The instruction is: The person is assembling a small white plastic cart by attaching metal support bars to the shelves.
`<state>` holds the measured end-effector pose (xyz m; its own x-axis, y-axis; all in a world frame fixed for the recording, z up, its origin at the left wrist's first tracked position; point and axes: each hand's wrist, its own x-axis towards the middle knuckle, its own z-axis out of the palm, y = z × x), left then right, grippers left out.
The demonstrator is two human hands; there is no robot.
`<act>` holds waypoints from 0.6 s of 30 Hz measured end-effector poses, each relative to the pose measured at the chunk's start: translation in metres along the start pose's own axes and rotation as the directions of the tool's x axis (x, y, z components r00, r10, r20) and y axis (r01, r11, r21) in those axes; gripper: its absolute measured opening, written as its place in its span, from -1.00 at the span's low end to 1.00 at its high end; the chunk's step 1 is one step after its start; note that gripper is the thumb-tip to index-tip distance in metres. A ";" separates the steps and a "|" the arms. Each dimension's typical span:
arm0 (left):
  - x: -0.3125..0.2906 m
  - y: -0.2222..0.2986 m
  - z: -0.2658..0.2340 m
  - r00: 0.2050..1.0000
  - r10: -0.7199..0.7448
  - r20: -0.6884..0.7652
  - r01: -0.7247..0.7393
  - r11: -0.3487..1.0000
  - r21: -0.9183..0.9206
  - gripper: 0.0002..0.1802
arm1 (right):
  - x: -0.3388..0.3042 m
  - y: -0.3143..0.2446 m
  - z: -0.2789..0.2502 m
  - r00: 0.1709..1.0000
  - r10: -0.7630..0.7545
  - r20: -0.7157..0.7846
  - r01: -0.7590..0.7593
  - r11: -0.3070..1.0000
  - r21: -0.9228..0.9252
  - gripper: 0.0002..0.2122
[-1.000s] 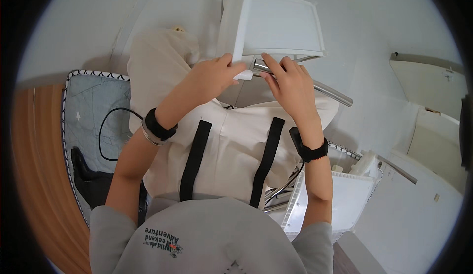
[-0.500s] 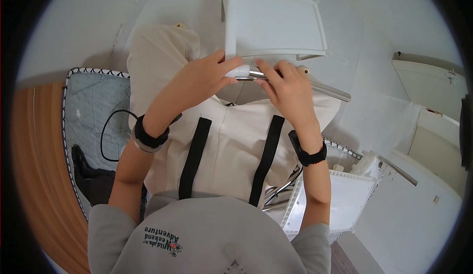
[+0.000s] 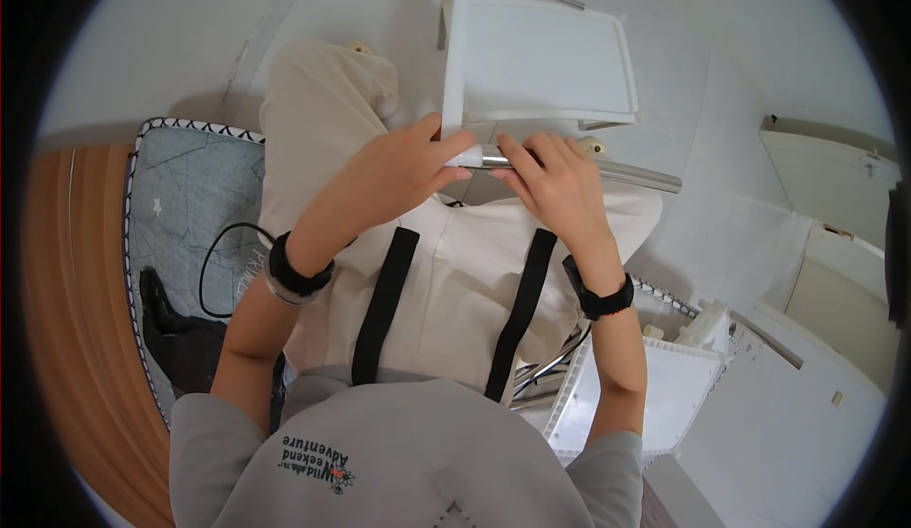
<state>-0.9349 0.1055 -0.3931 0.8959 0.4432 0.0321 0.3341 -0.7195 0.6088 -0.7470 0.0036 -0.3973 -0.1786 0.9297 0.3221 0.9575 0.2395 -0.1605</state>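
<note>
Tube (image 3: 492, 156), upper centre, could jam or slip if tilted: right hand (image 3: 562, 185) grips it, left hand (image 3: 399, 169) pinches the white socket (image 3: 467, 157).

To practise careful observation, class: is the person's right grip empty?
No, the right grip is holding the silver metal tube.

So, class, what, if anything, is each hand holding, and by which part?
The left hand holds the white panel by its near corner; the right hand holds the metal tube by its end nearest that corner.
</note>
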 end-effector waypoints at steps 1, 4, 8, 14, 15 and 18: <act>0.000 0.000 0.001 1.000 0.000 -0.002 0.000 1.000 0.000 -0.71 | 0.000 0.000 0.000 1.000 -0.009 0.000 0.009 1.000 -0.011 -0.73; 0.001 0.000 0.003 1.000 0.017 -0.012 -0.017 1.000 0.006 -0.71 | 0.001 -0.001 -0.004 1.000 0.003 0.020 -0.002 0.999 -0.044 -0.72; 0.001 0.000 0.005 0.998 0.055 -0.032 -0.054 0.998 0.024 -0.71 | 0.001 0.001 0.000 1.000 -0.017 -0.019 0.017 0.999 -0.051 -0.74; 0.002 -0.001 0.006 0.994 0.099 -0.050 -0.095 0.993 0.076 -0.69 | 0.002 0.002 0.001 1.000 -0.010 -0.006 0.010 1.000 -0.004 -0.75; 0.002 -0.001 0.007 0.992 0.111 -0.059 -0.105 0.990 0.090 -0.68 | 0.003 0.001 0.001 1.000 0.000 -0.001 0.000 1.000 0.003 -0.75; 0.003 -0.002 0.009 0.988 0.129 -0.080 -0.121 0.988 0.095 -0.66 | 0.003 0.001 0.001 1.000 0.020 0.012 -0.020 1.000 0.016 -0.75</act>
<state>-0.9301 0.1030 -0.4016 0.9051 0.3882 0.1734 0.2496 -0.8153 0.5225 -0.7473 0.0073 -0.3973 -0.1621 0.9377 0.3073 0.9572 0.2251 -0.1819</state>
